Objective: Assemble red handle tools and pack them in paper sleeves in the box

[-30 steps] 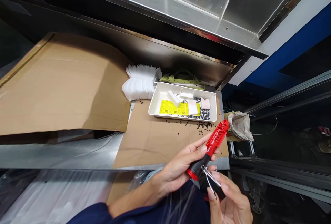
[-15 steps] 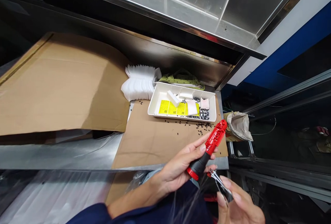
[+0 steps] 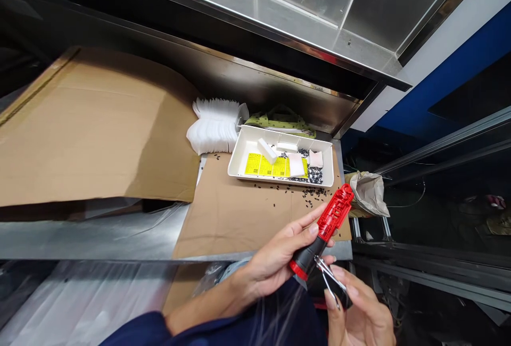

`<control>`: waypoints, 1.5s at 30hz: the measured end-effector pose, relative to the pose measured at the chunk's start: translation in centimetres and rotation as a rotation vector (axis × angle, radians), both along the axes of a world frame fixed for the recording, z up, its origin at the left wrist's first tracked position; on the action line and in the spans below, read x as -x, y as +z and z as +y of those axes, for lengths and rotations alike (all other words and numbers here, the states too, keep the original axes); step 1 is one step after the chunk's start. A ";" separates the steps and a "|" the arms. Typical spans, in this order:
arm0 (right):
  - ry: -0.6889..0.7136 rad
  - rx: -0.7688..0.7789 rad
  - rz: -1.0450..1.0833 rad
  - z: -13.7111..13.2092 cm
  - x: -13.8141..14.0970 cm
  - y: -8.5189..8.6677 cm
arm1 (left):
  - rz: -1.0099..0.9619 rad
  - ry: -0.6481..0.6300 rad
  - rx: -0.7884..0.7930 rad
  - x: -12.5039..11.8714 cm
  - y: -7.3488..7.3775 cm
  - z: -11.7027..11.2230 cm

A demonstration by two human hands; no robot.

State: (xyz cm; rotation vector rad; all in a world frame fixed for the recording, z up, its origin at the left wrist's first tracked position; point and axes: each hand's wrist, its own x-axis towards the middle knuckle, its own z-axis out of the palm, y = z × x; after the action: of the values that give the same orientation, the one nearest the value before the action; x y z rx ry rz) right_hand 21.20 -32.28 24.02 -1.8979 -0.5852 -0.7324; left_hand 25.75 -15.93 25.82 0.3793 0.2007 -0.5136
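Observation:
My left hand [image 3: 279, 253] is closed round a red and black plastic handle-like part [image 3: 335, 213], its ribbed red end pointing up and right and its black end low by the palm. Between the thumb and fingers of my right hand [image 3: 361, 303] is a shiny metal nail clipper [image 3: 330, 277]. The clipper's jaws are at the edge of the black section; whether they touch it I cannot tell. Beyond my hands, a white plastic bin [image 3: 275, 180] holds small black pieces, white blocks and a yellow printed sheet [image 3: 255, 165].
Cardboard [image 3: 231, 213] covers the metal bench, with small black bits [image 3: 313, 195] scattered on it. A large cardboard box [image 3: 99, 133] stands left, beside stacked white foam sheets [image 3: 215, 128]. A paper-lined container [image 3: 369, 194] is at the right. A metal shelf [image 3: 279, 21] overhangs the back.
My right hand has moved left and slightly up, bringing the nail clipper's jaws to the edge of the black section. The plastic part in my left hand has shifted only slightly.

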 end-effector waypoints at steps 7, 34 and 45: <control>0.020 -0.012 0.008 0.1 0.0 0.0 | 0.047 0.001 -0.015 0.0 0.5 0.0; -0.006 -0.042 0.019 0.4 0.2 -0.1 | 0.039 -0.034 0.040 0.0 0.3 0.0; -0.176 -0.219 -0.033 -0.1 0.7 -0.7 | 0.022 -0.034 0.071 -0.1 0.8 0.1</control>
State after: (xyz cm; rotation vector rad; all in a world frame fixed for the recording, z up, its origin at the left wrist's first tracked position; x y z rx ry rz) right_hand 20.52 -32.36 23.36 -1.7497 -0.3448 -0.9046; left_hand 25.82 -15.78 26.57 0.3084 0.1968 -0.5566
